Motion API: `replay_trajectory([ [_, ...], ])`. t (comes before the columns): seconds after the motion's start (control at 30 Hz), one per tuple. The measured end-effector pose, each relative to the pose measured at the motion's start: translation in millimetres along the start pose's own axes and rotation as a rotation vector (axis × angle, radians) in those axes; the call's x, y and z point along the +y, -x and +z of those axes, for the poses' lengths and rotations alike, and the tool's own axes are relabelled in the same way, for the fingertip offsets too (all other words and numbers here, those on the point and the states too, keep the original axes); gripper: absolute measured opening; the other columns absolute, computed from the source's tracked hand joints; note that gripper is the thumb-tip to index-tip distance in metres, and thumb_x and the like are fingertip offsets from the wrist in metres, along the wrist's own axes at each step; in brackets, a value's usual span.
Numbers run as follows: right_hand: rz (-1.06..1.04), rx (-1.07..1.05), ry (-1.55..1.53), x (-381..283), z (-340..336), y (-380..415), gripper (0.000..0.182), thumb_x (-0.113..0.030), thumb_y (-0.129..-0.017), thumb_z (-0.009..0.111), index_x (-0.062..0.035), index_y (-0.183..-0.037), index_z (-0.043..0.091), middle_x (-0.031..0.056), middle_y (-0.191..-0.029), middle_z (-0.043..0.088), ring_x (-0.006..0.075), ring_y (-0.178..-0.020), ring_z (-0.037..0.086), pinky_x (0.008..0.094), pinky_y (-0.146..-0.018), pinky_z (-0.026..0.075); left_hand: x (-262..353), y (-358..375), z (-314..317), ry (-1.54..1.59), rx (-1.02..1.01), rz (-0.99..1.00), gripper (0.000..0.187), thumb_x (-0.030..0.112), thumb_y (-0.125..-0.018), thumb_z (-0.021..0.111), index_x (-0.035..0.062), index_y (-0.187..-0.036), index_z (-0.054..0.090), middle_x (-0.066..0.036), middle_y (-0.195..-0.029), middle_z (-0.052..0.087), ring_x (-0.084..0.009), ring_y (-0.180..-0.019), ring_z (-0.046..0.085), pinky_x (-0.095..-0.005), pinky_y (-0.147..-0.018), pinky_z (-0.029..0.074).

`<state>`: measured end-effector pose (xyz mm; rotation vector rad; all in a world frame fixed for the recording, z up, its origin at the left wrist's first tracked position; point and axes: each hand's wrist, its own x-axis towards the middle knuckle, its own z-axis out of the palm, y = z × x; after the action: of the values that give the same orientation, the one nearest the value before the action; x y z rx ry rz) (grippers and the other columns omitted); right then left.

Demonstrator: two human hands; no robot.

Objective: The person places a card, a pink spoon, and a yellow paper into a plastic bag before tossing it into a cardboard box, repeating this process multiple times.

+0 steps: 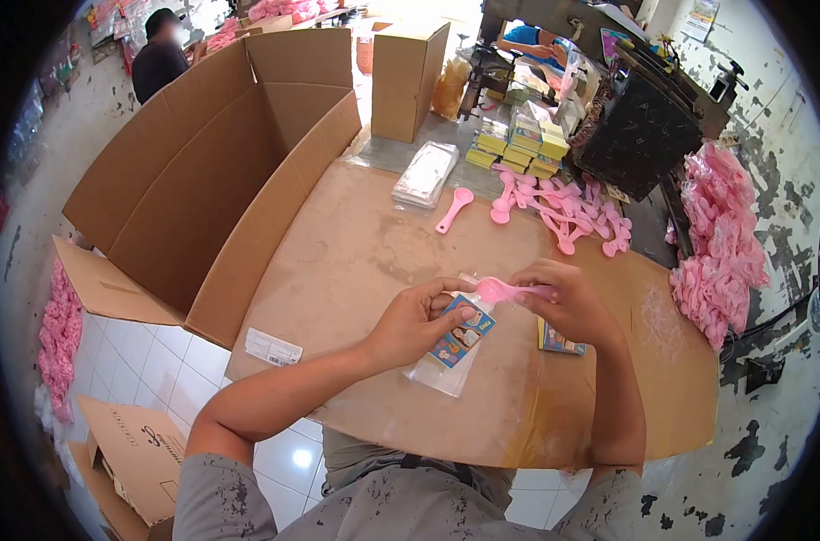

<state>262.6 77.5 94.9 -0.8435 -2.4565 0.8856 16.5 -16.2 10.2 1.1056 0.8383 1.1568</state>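
My left hand is closed on a small blue printed card, thumb across its top. A clear plastic bag lies behind and below the card, its upper part reaching past my fingers. In my right hand is a pink measuring scoop, pinched by its handle. The scoop's bowl points left, right at the top of the bag and close to my left fingertips. Under my right wrist, a second stack of printed cards rests on the cardboard-covered table, partly hidden.
A single pink scoop and a pile of scoops lie farther back. Beside them are clear bags and stacked cards. A large open carton stands left, pink bundles right. Another person sits at back left.
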Motion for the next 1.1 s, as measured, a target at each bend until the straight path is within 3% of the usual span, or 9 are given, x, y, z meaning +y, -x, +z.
replay_trajectory([
  [0.37, -0.013, -0.066, -0.233, -18.9, -3.4, 25.3, 0.014, 0.001, -0.094, 0.068, 0.0001, -0.108, 0.071, 0.0045, -0.095, 0.071, 0.0118, -0.087, 0.066, 0.0284, -0.076, 0.054, 3.6, 4.9, 4.6, -0.145, -0.126, -0.024, 0.03, 0.01, -0.104, 0.066, -0.0051, -0.13, 0.064, -0.009, -0.11, 0.077, -0.0085, -0.097, 0.07, -0.0252, -0.08, 0.058],
  [0.47, -0.05, -0.161, -0.056, -19.3, -1.8, 18.9, 0.017, -0.002, -0.096, 0.065, -0.0006, -0.113, 0.07, 0.008, -0.108, 0.07, 0.0172, -0.101, 0.067, 0.0335, -0.087, 0.055, -0.7, 5.7, 4.9, -0.18, -0.164, -0.038, 0.03, 0.012, -0.105, 0.066, -0.0041, -0.13, 0.065, -0.009, -0.109, 0.077, -0.0083, -0.095, 0.07, -0.0249, -0.079, 0.056],
  [0.57, -0.129, 0.038, -0.22, -20.4, 34.2, 13.6, 0.033, -0.018, -0.104, 0.057, -0.003, -0.132, 0.063, 0.0125, -0.133, 0.063, 0.0246, -0.127, 0.059, 0.0409, -0.108, 0.047, 10.6, 7.8, 6.7, -0.295, -0.208, -0.102, 0.031, 0.014, -0.105, 0.066, -0.0024, -0.131, 0.064, -0.008, -0.108, 0.076, -0.0075, -0.094, 0.069, -0.0252, -0.079, 0.056],
  [0.7, 0.017, -0.219, -0.909, -30.8, 65.5, 24.5, 0.066, -0.044, -0.11, 0.037, 0.0003, -0.159, 0.033, 0.0173, -0.156, 0.047, 0.031, -0.152, 0.035, 0.0452, -0.125, 0.024, -3.1, 3.8, 2.4, -0.055, -0.287, -0.045, 0.033, 0.015, -0.106, 0.065, -0.0004, -0.135, 0.062, -0.007, -0.109, 0.076, -0.0074, -0.093, 0.07, -0.0257, -0.079, 0.055],
  [0.8, -0.191, -0.197, -0.826, -17.8, 36.1, 23.9, 0.064, -0.042, -0.111, 0.04, 0.0009, -0.158, 0.033, 0.0178, -0.158, 0.045, 0.03, -0.152, 0.035, 0.0464, -0.125, 0.024, 9.4, 6.8, 0.5, 0.043, -0.361, -0.14, 0.037, 0.017, -0.105, 0.066, 0.0005, -0.137, 0.059, -0.008, -0.112, 0.075, -0.0094, -0.096, 0.07, -0.0263, -0.082, 0.056],
  [0.83, -0.15, -0.08, -0.844, -21.3, 34.2, 28.0, 0.045, -0.028, -0.107, 0.055, -0.0007, -0.143, 0.054, 0.0168, -0.152, 0.053, 0.0309, -0.143, 0.048, 0.0465, -0.122, 0.032, 11.3, 6.9, -1.1, 0.073, -0.387, -0.145, 0.038, 0.018, -0.105, 0.066, 0.0008, -0.138, 0.058, -0.008, -0.113, 0.075, -0.0104, -0.097, 0.071, -0.0266, -0.084, 0.056],
  [0.93, -0.215, -0.084, -0.265, -34.4, 24.7, 30.6, 0.018, -0.008, -0.098, 0.067, -0.0047, -0.116, 0.071, 0.0131, -0.133, 0.067, 0.029, -0.124, 0.063, 0.0456, -0.111, 0.045, 14.4, 8.4, 0.5, 0.139, -0.44, -0.172, 0.039, 0.017, -0.106, 0.064, 0.0013, -0.141, 0.056, -0.009, -0.121, 0.072, -0.0111, -0.109, 0.067, -0.0278, -0.093, 0.054],
  [1.03, -0.365, -0.03, -0.428, -52.8, 19.4, 27.6, 0.011, 0.0, -0.089, 0.075, -0.0068, -0.098, 0.075, 0.0079, -0.112, 0.073, 0.0264, -0.108, 0.069, 0.0402, -0.095, 0.052, 4.8, 8.8, 6.9, 0.2, -0.388, -0.066, 0.041, 0.014, -0.105, 0.065, 0.0013, -0.143, 0.055, -0.011, -0.132, 0.068, -0.0139, -0.121, 0.063, -0.031, -0.101, 0.052],
  [1.1, -0.439, 0.133, -0.05, -72.0, 8.8, 28.1, 0.014, -0.001, -0.088, 0.076, -0.0078, -0.099, 0.074, 0.0063, -0.103, 0.073, 0.0253, -0.104, 0.069, 0.0385, -0.088, 0.052, 2.0, 8.9, 9.6, 0.051, -0.312, 0.082, 0.044, 0.012, -0.104, 0.065, 0.0005, -0.145, 0.053, -0.012, -0.139, 0.064, -0.0173, -0.127, 0.062, -0.0337, -0.105, 0.051],
])
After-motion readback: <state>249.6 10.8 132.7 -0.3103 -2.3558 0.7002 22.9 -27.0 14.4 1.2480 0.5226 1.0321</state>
